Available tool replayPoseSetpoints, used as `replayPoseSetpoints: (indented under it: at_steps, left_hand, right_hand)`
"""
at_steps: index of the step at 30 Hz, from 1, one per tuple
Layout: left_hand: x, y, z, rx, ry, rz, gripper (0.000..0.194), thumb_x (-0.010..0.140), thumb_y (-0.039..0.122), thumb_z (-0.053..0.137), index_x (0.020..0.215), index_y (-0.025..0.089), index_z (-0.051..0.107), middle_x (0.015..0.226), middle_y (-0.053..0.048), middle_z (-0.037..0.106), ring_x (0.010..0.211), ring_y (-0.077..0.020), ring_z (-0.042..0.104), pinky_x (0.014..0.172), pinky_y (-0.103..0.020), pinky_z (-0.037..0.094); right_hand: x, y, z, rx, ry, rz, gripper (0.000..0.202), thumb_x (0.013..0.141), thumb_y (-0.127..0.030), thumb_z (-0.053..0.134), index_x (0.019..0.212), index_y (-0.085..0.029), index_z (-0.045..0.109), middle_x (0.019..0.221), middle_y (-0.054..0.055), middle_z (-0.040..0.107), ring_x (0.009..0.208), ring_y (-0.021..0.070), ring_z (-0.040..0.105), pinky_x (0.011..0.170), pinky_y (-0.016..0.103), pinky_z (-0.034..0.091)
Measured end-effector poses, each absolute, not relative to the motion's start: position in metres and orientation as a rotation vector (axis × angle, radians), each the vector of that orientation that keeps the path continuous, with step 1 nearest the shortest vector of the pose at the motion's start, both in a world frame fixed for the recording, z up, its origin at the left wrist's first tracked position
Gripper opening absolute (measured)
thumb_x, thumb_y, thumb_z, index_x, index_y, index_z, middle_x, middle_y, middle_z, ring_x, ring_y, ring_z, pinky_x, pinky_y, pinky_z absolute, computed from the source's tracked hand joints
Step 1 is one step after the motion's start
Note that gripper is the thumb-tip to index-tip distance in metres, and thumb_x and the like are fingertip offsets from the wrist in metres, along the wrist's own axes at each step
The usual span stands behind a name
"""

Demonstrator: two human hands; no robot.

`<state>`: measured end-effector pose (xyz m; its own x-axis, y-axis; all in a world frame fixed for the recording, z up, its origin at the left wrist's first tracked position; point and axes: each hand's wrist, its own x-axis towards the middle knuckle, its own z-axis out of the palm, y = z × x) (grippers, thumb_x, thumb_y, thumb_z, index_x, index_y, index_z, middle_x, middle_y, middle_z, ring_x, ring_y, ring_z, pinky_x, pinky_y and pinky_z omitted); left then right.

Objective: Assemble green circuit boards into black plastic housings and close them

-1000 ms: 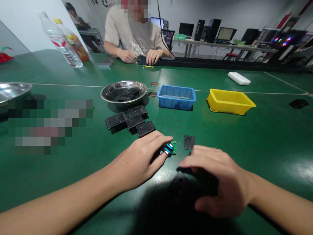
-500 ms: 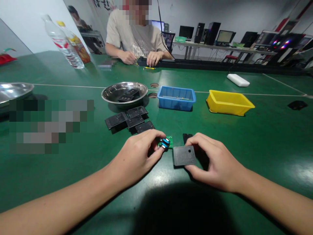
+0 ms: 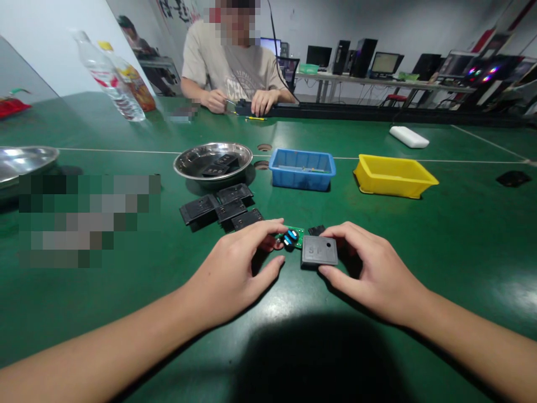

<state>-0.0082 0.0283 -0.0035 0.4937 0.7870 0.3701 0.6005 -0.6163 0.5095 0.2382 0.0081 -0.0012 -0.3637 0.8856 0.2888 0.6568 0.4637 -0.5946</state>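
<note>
Four black boxy plastic cases lie left of a small green rectangular circuit board; the left hand, thumb and forefinger spread, is at the board's left edge; just right of the board, the right hand pinches a dark-grey rectangular plastic shell.

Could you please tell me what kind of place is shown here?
Probably an electronics workroom, though I cannot be certain. A green circuit board and black plastic cases are in the foreground, and computers stand in the background.
</note>
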Motion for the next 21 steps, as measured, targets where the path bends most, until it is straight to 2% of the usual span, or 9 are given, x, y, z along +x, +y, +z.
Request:
replayPoseSetpoints:
  at_steps: [3,7,9,14,17,21]
  left_hand:
    - [-0.008,0.028,-0.003,2.444,1.15,0.819,0.039,0.09,0.026,0.061,0.128,0.017,0.06,0.127,-0.01,0.07,0.098,-0.0195,0.072,0.091,-0.034,0.059]
    - [-0.007,0.028,-0.001,2.461,1.118,0.792,0.037,0.091,0.029,0.06,0.125,0.015,0.064,0.134,-0.013,0.066,0.111,-0.0232,0.069,0.096,-0.036,0.058]
    - [-0.006,0.028,-0.001,2.442,1.118,0.797,0.038,0.091,0.029,0.06,0.126,0.015,0.063,0.134,-0.013,0.065,0.112,-0.0237,0.068,0.095,-0.036,0.059]
    - [-0.006,0.026,0.002,2.379,1.026,0.869,0.039,0.091,0.026,0.061,0.128,0.018,0.06,0.125,-0.012,0.066,0.096,-0.0198,0.069,0.087,-0.034,0.06]
    - [-0.008,0.025,0.004,2.442,0.848,0.877,0.034,0.089,0.029,0.066,0.121,0.02,0.063,0.124,-0.012,0.065,0.1,-0.0208,0.067,0.086,-0.032,0.058]
    - [-0.007,0.025,0.006,2.481,0.66,0.732,0.04,0.088,0.032,0.071,0.124,0.019,0.061,0.116,-0.01,0.069,0.105,-0.0208,0.067,0.092,-0.03,0.055]
  right_hand:
    - [0.24,0.008,-0.001,-1.264,-2.132,0.52,0.03,0.08,-0.019,0.07,0.109,-0.021,0.062,0.099,0.004,0.067,0.082,0.019,0.061,0.075,0.03,0.049]
    - [0.242,0.008,0.0,-1.216,-2.115,0.519,0.031,0.079,-0.019,0.071,0.109,-0.021,0.063,0.1,0.005,0.067,0.083,0.0185,0.061,0.075,0.03,0.049]
    - [0.243,0.007,0.0,-1.185,-2.115,0.514,0.031,0.079,-0.018,0.072,0.109,-0.021,0.063,0.1,0.005,0.067,0.085,0.0186,0.061,0.075,0.029,0.049]
    - [0.243,0.003,0.001,-1.062,-2.126,0.507,0.029,0.08,-0.018,0.072,0.107,-0.021,0.063,0.101,0.005,0.067,0.086,0.0186,0.062,0.073,0.028,0.05]
    - [0.24,-0.001,0.0,-0.995,-2.13,0.496,0.029,0.082,-0.022,0.074,0.109,-0.021,0.063,0.105,0.006,0.068,0.092,0.0196,0.065,0.077,0.028,0.052]
    - [0.235,-0.005,-0.002,-0.964,-2.169,0.465,0.026,0.086,-0.025,0.073,0.11,-0.022,0.064,0.103,0.006,0.071,0.093,0.0201,0.067,0.079,0.029,0.054]
